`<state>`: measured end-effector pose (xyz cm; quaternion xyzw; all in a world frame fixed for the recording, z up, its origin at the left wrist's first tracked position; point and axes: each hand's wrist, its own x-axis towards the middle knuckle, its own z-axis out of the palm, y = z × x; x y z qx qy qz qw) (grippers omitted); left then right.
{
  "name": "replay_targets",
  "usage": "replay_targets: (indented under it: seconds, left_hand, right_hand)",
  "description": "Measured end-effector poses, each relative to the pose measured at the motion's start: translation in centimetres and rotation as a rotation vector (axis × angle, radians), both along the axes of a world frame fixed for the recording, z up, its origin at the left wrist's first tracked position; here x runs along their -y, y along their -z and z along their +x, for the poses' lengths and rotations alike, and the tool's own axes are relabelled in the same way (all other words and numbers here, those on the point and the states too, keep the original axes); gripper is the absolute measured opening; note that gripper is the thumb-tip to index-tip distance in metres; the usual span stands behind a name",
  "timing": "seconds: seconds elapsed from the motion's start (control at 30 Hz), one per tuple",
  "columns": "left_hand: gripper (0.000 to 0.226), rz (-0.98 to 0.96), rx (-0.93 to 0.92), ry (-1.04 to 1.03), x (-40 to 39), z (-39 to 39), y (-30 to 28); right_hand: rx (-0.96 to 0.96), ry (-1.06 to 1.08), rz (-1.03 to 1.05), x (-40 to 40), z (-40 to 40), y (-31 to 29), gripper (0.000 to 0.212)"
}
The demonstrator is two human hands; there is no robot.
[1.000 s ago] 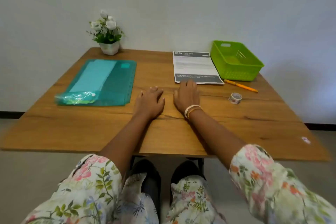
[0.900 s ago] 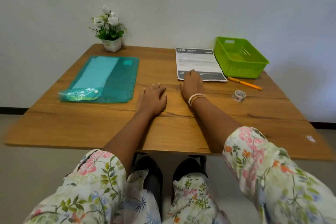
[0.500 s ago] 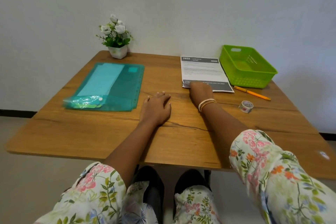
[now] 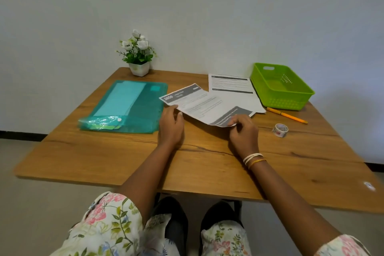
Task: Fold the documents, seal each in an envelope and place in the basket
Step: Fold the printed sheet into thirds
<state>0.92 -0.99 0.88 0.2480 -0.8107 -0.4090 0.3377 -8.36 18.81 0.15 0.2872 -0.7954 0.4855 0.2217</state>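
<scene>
Head view: you hold one printed document (image 4: 204,106) with both hands, over the middle of the counter (image 4: 124,158). Your left hand (image 4: 171,129) pinches its left edge near the dark header band; your right hand (image 4: 243,133) has its fingers (image 4: 235,121) curled on the near corner by the dark footer band. The sheet is turned askew, its long axis running from far left to near right, header pointing far left, near corner lifted. A second document (image 4: 230,85) lies flat behind it, long axis running away from you, header at the far end, partly overlapped by the held sheet. The green basket (image 4: 291,102) sits just right of that sheet at the far right corner; nothing shows inside it. A teal folder (image 4: 145,110) lies on the left, long axis running away from you, with paler envelopes (image 4: 122,97) visible through it and a crinkled plastic packet (image 4: 99,122) on its near end. An orange pen (image 4: 286,115) and a tape roll (image 4: 280,130) lie near the basket. A potted plant (image 4: 138,54) stands at the far edge.
</scene>
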Motion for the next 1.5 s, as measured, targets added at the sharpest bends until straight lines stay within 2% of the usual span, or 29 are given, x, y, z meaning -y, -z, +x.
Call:
replay_targets:
  seconds: [0.07,0.17,0.33,0.4,0.5,0.6,0.67,0.77,0.87,0.93,1.03,1.17,1.3,1.5]
  left_hand:
    - [0.031,-0.011,-0.004,-0.087,0.0,0.4,-0.1]
    - [0.036,-0.115,0.126,-0.186,-0.1,0.9,0.3]
    - [0.042,-0.408,0.264,-0.109,-1.2,1.3,1.2]
    - [0.037,-0.528,0.303,-0.042,-1.4,1.2,1.3]
    - [0.043,-0.606,0.302,0.050,-1.7,2.0,1.1]
    - [0.033,-0.635,0.266,0.042,-1.8,2.7,1.3]
    - [0.032,-0.656,0.272,0.054,-1.9,2.6,1.1]
    - [0.031,-0.664,0.292,0.096,-2.0,2.6,0.7]
    - [0.028,-0.689,0.321,0.122,-1.8,2.7,1.0]
    - [0.024,-0.640,0.347,0.169,-1.7,2.5,1.2]
    - [0.030,-0.551,0.397,0.181,-1.8,2.4,1.3]
    - [0.047,-0.568,0.478,0.184,-1.8,2.5,1.6]
    - [0.049,-0.549,0.487,0.199,-2.1,2.2,1.5]
    - [0.047,-0.523,0.485,0.197,-1.5,2.4,1.7]
  right_hand:
    - [0.089,0.026,0.041,-1.0,0.0,0.0,0.025]
    - [0.237,0.071,0.105,-2.2,-0.4,0.2,0.028]
    - [0.362,0.047,0.167,-4.2,-1.2,-0.8,0.029]
    - [0.396,0.015,0.324,-4.7,-1.6,-1.8,0.029]
    - [0.415,0.024,0.698,-4.7,-1.8,-3.6,0.028]
    - [0.438,0.099,0.849,-3.2,-0.7,-4.8,0.021]
    - [0.360,0.147,0.785,-1.3,0.1,-4.8,0.026]
    - [0.300,0.013,0.666,1.7,2.1,-3.3,0.037]
    - [0.153,-0.109,0.800,3.7,4.0,-1.0,0.048]
    - [0.141,-0.116,0.829,4.0,4.1,-0.2,0.051]
    - [0.169,-0.067,0.838,3.3,3.6,0.4,0.055]
    - [0.224,0.072,0.831,0.0,1.8,0.6,0.057]
    - [0.211,0.202,0.824,-2.6,1.0,0.6,0.052]
    - [0.197,0.235,0.784,-1.6,1.6,0.8,0.053]
